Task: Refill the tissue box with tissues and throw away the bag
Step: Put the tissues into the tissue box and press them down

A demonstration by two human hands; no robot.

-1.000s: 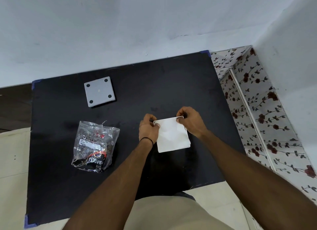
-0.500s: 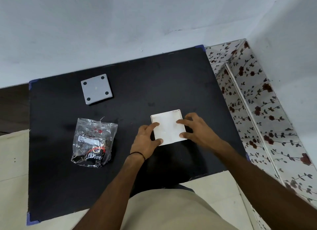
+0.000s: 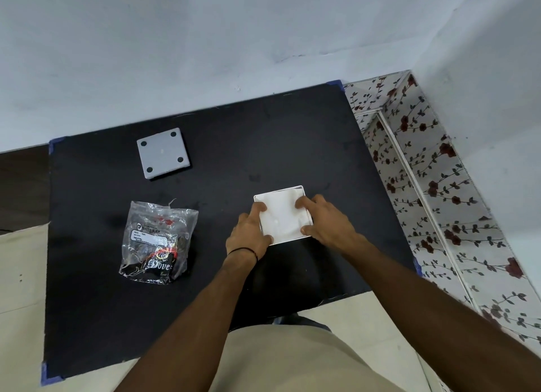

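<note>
A white square tissue box (image 3: 278, 190) stands open on the black table (image 3: 263, 134), right of centre. A white stack of tissues (image 3: 282, 217) fills it level with the rim. My left hand (image 3: 248, 232) clasps the box's left side, with fingertips on the tissues and the thumb at the near corner. My right hand (image 3: 329, 221) clasps the right side, fingers pressing on the tissues. A crumpled clear plastic bag (image 3: 156, 242) with black print lies flat to the left, apart from both hands.
A grey square plate (image 3: 162, 153) with four black round feet lies at the table's far left. A pale wall runs behind the table. A floral-patterned panel (image 3: 439, 186) stands close along the right edge. Beige floor shows at the left and near sides.
A second ago both hands held the tissue stack tilted above the table. The stack has gone down into the box, and the hands now press on it from both sides.
</note>
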